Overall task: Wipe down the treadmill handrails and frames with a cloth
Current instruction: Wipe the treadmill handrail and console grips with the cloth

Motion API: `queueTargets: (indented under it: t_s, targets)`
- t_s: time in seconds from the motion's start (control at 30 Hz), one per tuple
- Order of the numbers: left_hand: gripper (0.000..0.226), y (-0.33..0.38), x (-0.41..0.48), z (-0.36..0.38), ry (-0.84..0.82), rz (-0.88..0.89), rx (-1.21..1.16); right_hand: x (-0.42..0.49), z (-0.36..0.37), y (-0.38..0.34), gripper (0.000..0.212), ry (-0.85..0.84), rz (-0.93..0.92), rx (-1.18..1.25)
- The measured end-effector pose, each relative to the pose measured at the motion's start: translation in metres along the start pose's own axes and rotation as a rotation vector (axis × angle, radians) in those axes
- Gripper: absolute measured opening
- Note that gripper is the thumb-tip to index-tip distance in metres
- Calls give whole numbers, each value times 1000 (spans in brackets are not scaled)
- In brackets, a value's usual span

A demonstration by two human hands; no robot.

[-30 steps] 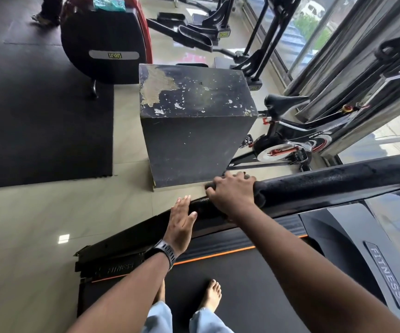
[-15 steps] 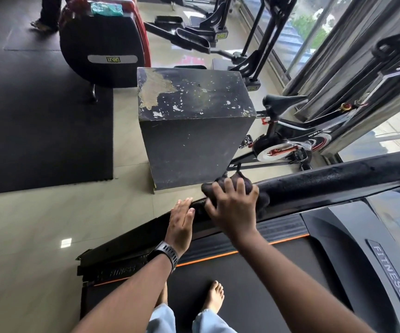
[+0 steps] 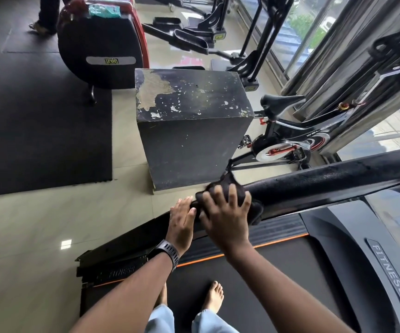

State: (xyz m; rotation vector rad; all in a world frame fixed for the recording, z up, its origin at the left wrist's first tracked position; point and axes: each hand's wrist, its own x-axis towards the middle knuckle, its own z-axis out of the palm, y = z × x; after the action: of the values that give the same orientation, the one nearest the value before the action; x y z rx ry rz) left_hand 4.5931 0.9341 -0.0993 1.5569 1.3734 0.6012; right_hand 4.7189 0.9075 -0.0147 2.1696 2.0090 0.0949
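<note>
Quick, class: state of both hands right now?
Left hand: open, resting flat on the handrail.
Right hand: open, fingers spread, pressing the cloth onto it.

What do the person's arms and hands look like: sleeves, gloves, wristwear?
No sleeves or gloves: left forearm and right forearm are bare. Behind the left hand, a dark grey watch with a perforated strap circles the wrist; the right hand wears nothing.

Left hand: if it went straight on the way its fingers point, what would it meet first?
Most likely the dark cloth that the right hand presses on the handrail: the fingertips of the left hand lie just beside its edge. Past it stands the black box, but depth is unclear.
</note>
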Motion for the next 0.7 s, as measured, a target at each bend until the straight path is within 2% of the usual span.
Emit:
queueTargets:
  t_s: [0.13,0.2,0.27,0.33,0.4,0.53,0.57,0.63,0.7]
  targets:
    - [82,0,2,0,7,-36,-22,27,-10,7,40,-52,-227,-12]
    - [90,3,1,0,-3,-27,-12,48,-25,20,47,-154,-140,-23]
    - [88,7,-1,3,13,-20,-6,50,-26,32,49,-151,38,-20]
    - [85,6,-2,4,21,0,9,28,-20,29,48,-73,111,-14]
    - [82,1,-3,3,4,39,39,2,-3,16,47,24,13,-12]
    - [82,-2,-6,-2,-40,121,8,22,-7,10,38,-8,-191,-5]
    - [84,-1,-7,-4,-52,124,8,35,-15,13,40,-73,-213,-11]
    - [82,0,-8,-4,-72,96,12,54,-25,25,45,-151,-138,8]
    - [73,6,-9,-3,-52,23,-41,50,-22,32,45,-116,23,15]
